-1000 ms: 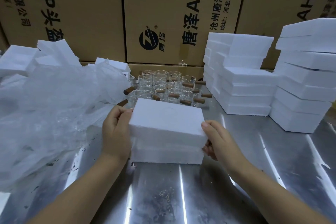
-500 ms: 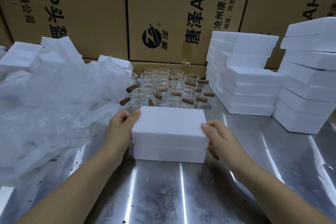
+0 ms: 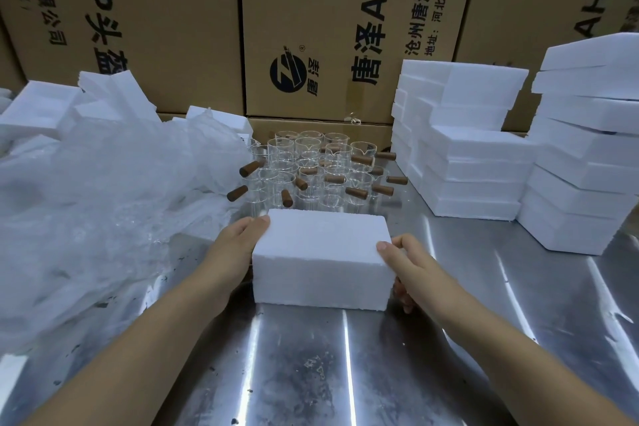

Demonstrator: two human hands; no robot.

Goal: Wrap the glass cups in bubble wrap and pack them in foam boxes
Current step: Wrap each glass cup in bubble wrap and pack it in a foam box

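While the closed box rests on the steel table in the head view, the left hand grips its left end and the right hand pinches its right end, thumb on top, with cups just behind, wrap heaped left, stacks right

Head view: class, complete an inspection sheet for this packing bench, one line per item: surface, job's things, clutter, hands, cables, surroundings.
Surface: shiny metal table, scuffed, with dark specks.
Job's things: closed foam box at centre; glass cups with brown handles clustered behind it; bubble wrap heaped left.
Clutter: loose foam pieces far left.
Hands: left hand and right hand grip the box's ends.
Cables: nothing seen.
Surroundings: foam box stacks right; printed cardboard cartons behind.
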